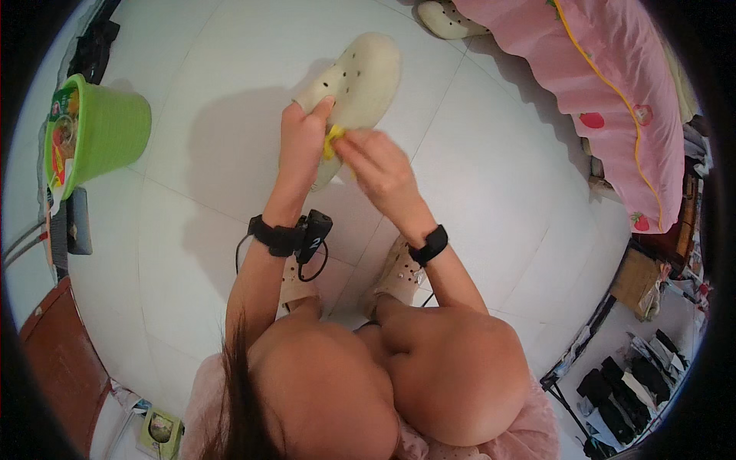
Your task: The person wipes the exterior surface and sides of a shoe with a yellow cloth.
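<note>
A cream-coloured clog (366, 75) with round holes in its upper is held off the floor in front of me. My left hand (301, 139) is closed on its side near the opening, thumb on top. In my right hand (380, 170) the fingers pinch a small, bright yellow, soft-looking piece (332, 142) against the clog near its opening. Motion blur and my fingers hide part of the yellow piece, so its exact kind is unclear. Black straps circle both wrists, and a small black device (314, 236) sits by the left one.
A light green bucket (123, 126) holding packaging stands at left. Pink cloth (613, 84) with strawberry prints hangs at upper right, another pale clog (448, 21) beside it. Below me are my feet in clogs (400, 270). Dark clothes (613, 399) and a cardboard box (635, 280) lie at right.
</note>
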Tool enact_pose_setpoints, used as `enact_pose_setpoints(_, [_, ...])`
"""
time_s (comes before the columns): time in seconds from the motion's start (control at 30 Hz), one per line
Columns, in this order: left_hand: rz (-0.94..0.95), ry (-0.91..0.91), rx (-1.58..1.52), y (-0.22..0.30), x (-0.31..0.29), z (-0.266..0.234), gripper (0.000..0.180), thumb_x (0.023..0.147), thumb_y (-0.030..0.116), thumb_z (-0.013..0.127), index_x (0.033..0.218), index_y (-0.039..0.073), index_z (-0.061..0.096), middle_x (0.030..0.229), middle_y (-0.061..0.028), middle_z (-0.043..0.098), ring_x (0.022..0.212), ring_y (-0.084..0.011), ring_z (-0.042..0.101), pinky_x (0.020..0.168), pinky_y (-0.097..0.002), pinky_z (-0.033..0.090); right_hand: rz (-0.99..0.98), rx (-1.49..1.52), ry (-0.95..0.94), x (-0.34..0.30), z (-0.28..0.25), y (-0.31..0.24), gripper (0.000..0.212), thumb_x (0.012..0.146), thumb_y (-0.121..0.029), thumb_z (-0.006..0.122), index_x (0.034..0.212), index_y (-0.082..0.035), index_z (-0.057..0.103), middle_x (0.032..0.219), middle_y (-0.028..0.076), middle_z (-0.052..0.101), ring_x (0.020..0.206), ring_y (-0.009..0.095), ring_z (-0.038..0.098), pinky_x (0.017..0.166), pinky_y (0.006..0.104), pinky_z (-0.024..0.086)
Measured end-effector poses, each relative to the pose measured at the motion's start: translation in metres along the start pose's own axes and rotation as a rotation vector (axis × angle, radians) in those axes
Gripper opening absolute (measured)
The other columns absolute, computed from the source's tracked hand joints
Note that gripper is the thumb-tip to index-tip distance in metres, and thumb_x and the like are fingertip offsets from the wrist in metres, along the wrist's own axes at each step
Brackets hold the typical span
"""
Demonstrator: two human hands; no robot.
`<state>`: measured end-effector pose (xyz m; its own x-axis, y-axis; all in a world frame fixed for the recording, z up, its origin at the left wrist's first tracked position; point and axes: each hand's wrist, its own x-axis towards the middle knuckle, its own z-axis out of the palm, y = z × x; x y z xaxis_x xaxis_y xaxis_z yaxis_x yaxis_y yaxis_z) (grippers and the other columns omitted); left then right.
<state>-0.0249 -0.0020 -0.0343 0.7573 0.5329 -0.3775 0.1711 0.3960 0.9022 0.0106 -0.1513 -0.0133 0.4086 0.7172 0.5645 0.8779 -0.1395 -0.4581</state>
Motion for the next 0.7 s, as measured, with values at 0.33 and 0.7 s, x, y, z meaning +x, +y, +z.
enact_pose_setpoints(0.33, [0.016,0.040,0.067,0.001,-0.011,0.010,0.022,0.090,0.015,0.059,0.091,-0.005,0.067,0.075,-0.0034,0.064,0.065,-0.0114,0.055,0.060,-0.0304,0.045,0.217,-0.022,0.100,0.000,-0.001,0.016,0.035,0.068,0.009,0.064,0.102,0.002,0.066,0.105,0.013,0.061,0.095,0.030,0.061,0.077,0.0380,0.054])
enact_pose_setpoints(0.7, [-0.114,-0.054,0.108,0.003,-0.002,-0.026,0.032,0.091,0.020,0.063,0.114,-0.003,0.064,0.101,-0.0061,0.069,0.088,-0.0134,0.062,0.078,-0.0287,0.048,0.999,0.634,0.296,0.006,-0.007,0.018,0.014,0.090,0.000,0.060,0.104,0.002,0.064,0.101,0.004,0.063,0.093,0.014,0.061,0.072,0.0277,0.052])
